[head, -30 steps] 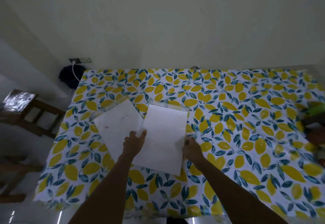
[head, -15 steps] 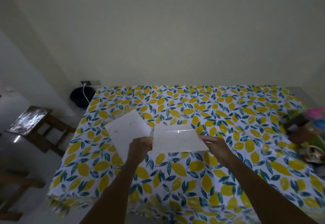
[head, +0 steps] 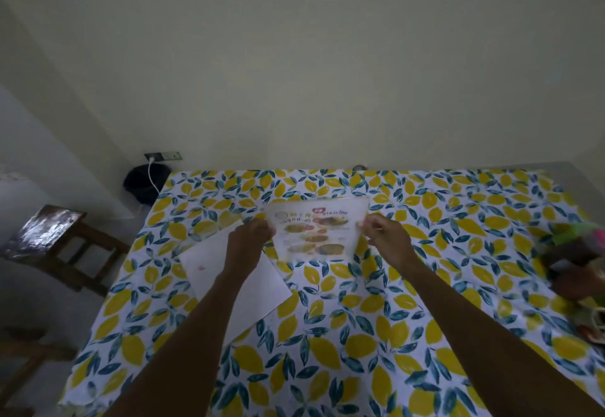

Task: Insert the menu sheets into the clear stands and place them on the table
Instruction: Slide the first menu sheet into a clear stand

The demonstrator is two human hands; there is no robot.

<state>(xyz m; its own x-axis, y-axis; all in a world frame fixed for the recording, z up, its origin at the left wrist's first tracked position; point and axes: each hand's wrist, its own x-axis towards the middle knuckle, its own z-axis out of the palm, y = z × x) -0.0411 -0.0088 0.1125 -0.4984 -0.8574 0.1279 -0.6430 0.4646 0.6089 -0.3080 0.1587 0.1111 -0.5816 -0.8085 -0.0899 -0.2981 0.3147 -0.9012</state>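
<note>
I hold a clear stand with a printed menu sheet (head: 316,230) upright above the table, its food pictures facing me. My left hand (head: 249,240) pinches its left edge and my right hand (head: 386,236) pinches its right edge. A second sheet (head: 235,282) lies white side up on the lemon-print tablecloth (head: 343,335), below and left of the held one, partly hidden under my left forearm. A clear cover seems to stick out past its far edge, blurred.
A pile of colourful items (head: 579,259) sits at the table's right edge. A wooden chair (head: 62,246) stands left of the table. A dark bag (head: 145,184) with a white cable rests by the wall at the far left corner.
The right-hand sheet was lying flat on the table. Both hands lifted it and tilted it upright, so its printed menu side now faces me. The left sheet stayed put.
</note>
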